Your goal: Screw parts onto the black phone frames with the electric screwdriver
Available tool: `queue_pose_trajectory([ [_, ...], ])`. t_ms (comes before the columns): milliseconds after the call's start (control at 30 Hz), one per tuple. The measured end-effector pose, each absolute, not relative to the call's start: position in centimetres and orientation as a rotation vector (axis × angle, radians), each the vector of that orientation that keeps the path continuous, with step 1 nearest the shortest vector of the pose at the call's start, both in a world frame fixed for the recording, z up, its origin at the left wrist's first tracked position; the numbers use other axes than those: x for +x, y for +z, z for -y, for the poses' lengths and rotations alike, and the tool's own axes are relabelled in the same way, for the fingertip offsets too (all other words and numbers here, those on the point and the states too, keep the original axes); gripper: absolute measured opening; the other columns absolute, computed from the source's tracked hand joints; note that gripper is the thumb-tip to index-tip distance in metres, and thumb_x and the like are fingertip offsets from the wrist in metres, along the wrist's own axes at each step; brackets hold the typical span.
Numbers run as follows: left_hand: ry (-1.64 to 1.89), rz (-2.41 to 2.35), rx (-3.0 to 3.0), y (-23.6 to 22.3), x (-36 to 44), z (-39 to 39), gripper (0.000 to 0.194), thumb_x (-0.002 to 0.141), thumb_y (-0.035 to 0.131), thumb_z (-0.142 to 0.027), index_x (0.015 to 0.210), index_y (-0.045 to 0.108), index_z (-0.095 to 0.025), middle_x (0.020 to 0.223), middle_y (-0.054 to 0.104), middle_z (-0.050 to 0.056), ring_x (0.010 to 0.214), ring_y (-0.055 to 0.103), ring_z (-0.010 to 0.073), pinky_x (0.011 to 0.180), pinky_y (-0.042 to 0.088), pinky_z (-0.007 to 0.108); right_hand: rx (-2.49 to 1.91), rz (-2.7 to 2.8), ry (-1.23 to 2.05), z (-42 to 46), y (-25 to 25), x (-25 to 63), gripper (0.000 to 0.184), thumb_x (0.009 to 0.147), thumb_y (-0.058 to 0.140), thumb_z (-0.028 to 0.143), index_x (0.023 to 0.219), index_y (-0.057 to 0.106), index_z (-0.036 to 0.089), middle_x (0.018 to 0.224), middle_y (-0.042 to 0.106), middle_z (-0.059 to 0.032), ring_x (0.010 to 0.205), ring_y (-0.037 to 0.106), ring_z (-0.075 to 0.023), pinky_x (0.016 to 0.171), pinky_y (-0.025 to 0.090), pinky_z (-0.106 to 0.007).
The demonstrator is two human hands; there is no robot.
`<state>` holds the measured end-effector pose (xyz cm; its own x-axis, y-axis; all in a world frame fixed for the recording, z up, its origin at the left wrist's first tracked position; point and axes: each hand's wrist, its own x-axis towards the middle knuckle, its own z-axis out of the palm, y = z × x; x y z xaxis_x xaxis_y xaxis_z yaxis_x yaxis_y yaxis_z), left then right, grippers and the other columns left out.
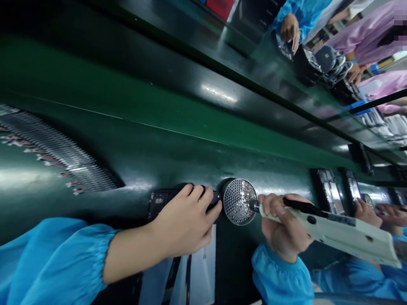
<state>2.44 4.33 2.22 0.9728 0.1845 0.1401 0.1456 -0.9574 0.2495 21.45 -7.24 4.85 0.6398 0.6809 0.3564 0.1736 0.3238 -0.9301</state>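
Note:
My left hand (pixel 187 222) lies over a dark phone-like device (pixel 159 201) on the bench, fingers curled round its far edge. My right hand (pixel 282 228) grips a white electric screwdriver (pixel 337 233), whose tip rests at a round perforated screw tray (pixel 239 201) holding several tiny screws. The tray stands just right of the device. Both my sleeves are blue.
A green conveyor belt (pixel 159 110) runs across behind the bench. Two more open devices (pixel 329 186) lie to the right, near another person's hands (pixel 381 212). Across the belt, other people in blue and pink sleeves (pixel 365 34) handle parts. A ribbed strip (pixel 57 148) sits at left.

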Motion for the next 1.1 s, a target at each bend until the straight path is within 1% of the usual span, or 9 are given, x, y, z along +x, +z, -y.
queue_pose_trajectory([
  [167, 0.291, -0.24, 2.876, 1.95, 2.11, -4.24, 0.043, 0.093, 0.05, -0.037, 0.127, 0.065, -0.017, 0.113, 0.066, 0.019, 0.096, 0.061, 0.0329, 0.081, 0.051, 0.047, -1.256, 0.842, 0.4, 7.08, 4.74, 21.39, 0.03, 0.081, 0.054, 0.006, 0.104, 0.067, 0.021, 0.059, 0.053, 0.004, 0.055, 0.053, -0.0136, 0.065, 0.05, -0.035],
  [300, 0.31, -0.252, 2.88, 1.96, 2.0, -4.15, 0.044, 0.093, 0.05, -0.037, 0.13, 0.064, -0.016, 0.113, 0.067, 0.019, 0.098, 0.063, 0.0341, 0.083, 0.052, 0.048, -1.257, 0.846, 0.392, 7.03, 4.59, 21.28, 0.03, 0.08, 0.054, 0.006, 0.103, 0.066, 0.02, 0.059, 0.054, 0.0038, 0.055, 0.053, -0.0136, 0.063, 0.049, -0.034],
  [500, 0.334, -0.253, 2.875, 1.96, 2.02, -4.16, 0.044, 0.093, 0.051, -0.036, 0.13, 0.065, -0.016, 0.114, 0.067, 0.019, 0.097, 0.064, 0.0334, 0.082, 0.053, 0.047, -1.265, 0.86, 0.386, 7.01, 4.36, 21.37, 0.031, 0.08, 0.053, 0.005, 0.105, 0.065, 0.02, 0.061, 0.055, 0.0038, 0.055, 0.054, -0.0133, 0.066, 0.051, -0.035],
  [767, 0.354, -0.259, 2.889, 1.81, 1.8, -4.09, 0.047, 0.093, 0.052, -0.037, 0.132, 0.065, -0.015, 0.114, 0.068, 0.02, 0.098, 0.064, 0.0336, 0.083, 0.052, 0.047, -1.279, 0.842, 0.385, 6.96, 4.17, 21.55, 0.029, 0.08, 0.054, 0.006, 0.103, 0.065, 0.019, 0.06, 0.055, 0.004, 0.056, 0.054, -0.0136, 0.065, 0.05, -0.035],
  [967, 0.379, -0.269, 2.917, 1.68, 1.94, -4.0, 0.052, 0.093, 0.05, -0.039, 0.133, 0.064, -0.008, 0.119, 0.068, 0.021, 0.098, 0.064, 0.0335, 0.084, 0.051, 0.046, -1.276, 0.848, 0.387, 6.96, 4.28, 21.48, 0.029, 0.08, 0.054, 0.005, 0.103, 0.065, 0.019, 0.06, 0.055, 0.0035, 0.055, 0.054, -0.0141, 0.063, 0.049, -0.034],
  [1100, 0.37, -0.276, 2.928, 1.58, 1.93, -3.95, 0.055, 0.094, 0.048, -0.04, 0.133, 0.062, -0.003, 0.124, 0.067, 0.022, 0.1, 0.064, 0.0341, 0.085, 0.051, 0.046, -1.276, 0.846, 0.411, 6.92, 4.24, 21.39, 0.027, 0.08, 0.054, 0.005, 0.099, 0.064, 0.02, 0.06, 0.054, 0.0039, 0.055, 0.054, -0.0135, 0.064, 0.049, -0.034],
])
